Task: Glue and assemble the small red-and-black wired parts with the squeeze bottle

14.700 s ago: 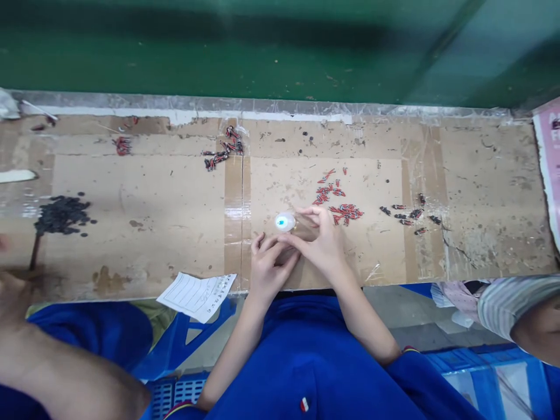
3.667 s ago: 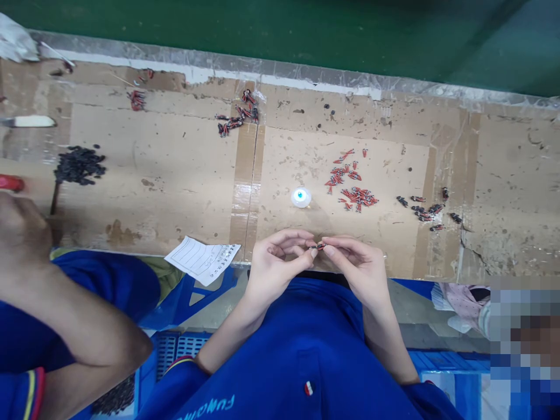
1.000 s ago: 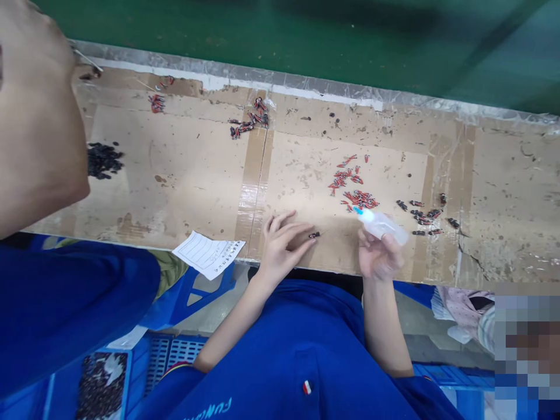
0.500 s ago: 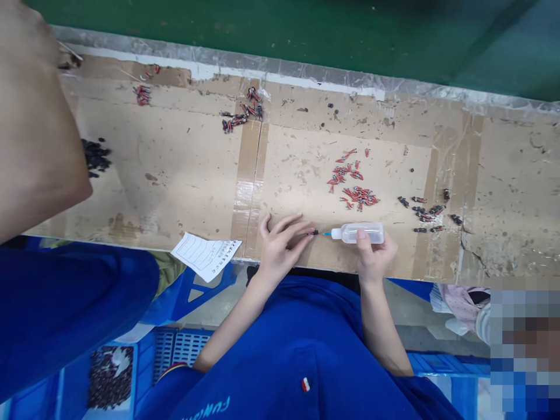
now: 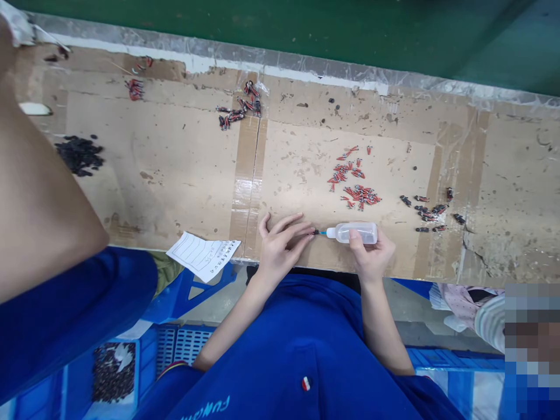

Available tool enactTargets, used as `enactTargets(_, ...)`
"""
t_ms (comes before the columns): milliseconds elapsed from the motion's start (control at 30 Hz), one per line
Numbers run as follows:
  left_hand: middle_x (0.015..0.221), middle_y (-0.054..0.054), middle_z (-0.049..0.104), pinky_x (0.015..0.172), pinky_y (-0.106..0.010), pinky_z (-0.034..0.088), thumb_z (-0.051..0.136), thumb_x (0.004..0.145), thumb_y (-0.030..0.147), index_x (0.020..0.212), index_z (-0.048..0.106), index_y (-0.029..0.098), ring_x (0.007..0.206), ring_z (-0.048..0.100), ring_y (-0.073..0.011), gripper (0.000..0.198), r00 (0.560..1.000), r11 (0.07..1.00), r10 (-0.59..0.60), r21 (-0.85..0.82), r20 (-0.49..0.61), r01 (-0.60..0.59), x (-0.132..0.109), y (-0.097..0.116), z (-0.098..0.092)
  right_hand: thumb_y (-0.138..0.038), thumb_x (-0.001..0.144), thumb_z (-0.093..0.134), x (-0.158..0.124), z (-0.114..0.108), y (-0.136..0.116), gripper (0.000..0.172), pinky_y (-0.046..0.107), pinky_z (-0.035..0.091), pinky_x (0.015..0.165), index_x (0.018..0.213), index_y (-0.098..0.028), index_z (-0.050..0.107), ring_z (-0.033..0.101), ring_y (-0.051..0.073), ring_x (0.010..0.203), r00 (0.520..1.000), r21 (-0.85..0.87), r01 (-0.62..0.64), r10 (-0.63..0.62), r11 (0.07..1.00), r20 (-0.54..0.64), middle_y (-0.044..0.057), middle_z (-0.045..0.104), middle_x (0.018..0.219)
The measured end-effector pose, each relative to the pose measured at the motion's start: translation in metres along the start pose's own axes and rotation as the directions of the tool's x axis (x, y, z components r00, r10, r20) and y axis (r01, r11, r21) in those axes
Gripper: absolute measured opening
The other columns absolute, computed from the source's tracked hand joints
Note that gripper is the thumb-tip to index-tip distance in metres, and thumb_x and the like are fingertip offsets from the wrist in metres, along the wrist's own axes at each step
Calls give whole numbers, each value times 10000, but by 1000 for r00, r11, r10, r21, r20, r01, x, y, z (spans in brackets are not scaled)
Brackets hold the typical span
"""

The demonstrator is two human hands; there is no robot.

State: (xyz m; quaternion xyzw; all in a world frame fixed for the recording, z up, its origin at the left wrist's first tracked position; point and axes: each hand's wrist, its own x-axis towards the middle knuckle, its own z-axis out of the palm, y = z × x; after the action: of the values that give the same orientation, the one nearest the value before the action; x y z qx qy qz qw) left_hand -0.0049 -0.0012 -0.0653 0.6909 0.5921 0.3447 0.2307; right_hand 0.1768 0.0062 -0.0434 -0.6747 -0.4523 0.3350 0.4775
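Observation:
My left hand (image 5: 282, 245) rests on the cardboard-covered bench (image 5: 175, 175) and pinches a tiny dark part (image 5: 313, 232) between thumb and forefinger, the other fingers spread. My right hand (image 5: 371, 256) is closed round a small clear squeeze bottle (image 5: 352, 233) lying sideways. Its blue nozzle tip touches the pinched part. Just beyond the bottle lies a scatter of small red parts (image 5: 354, 184).
Dark-and-red parts (image 5: 431, 209) lie to the right, more (image 5: 238, 109) at the back, and a heap of black bits (image 5: 79, 154) at left. A printed paper slip (image 5: 203, 255) overhangs the near edge. A co-worker's arm (image 5: 39, 198) fills the left side. Blue crates (image 5: 114, 373) stand below.
My right hand has tipped the bottle from a raised slant to lying level and brought its nozzle left to the part in my left fingers. The co-worker's arm shifted at left.

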Motion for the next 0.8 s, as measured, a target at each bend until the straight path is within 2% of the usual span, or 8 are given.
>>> enactTargets(333, 843, 27, 784, 1139, -538, 215, 691, 869, 266, 970, 682, 285, 1036, 706, -233, 104, 998, 999, 45, -23, -36, -46, 1, 2, -1, -464, 747, 707, -1, 1, -1, 273, 307, 557, 554, 683, -200, 678, 678, 200, 574, 1000, 31, 7, -7, 999, -7, 27, 731, 644)
enactTargets(500, 849, 18, 785, 1156, -542, 204, 664, 887, 310, 958, 693, 290, 1057, 699, -230, 79, 1000, 1000, 4, -2, 2, -4, 0, 1, -1, -504, 756, 689, 0, 2, -2, 317, 297, 531, 519, 675, -198, 668, 654, 190, 545, 1000, 8, 15, -15, 1000, -25, 25, 714, 626)
enactTargets(800, 854, 10, 784, 1157, -552, 208, 664, 884, 303, 958, 693, 286, 1063, 697, -236, 82, 1000, 1000, -8, -4, 16, 8, 1, 1, -2, -452, 751, 693, 0, 2, -4, 263, 295, 531, 523, 669, -203, 672, 661, 194, 552, 998, 28, 31, -29, 999, -59, 23, 720, 625)
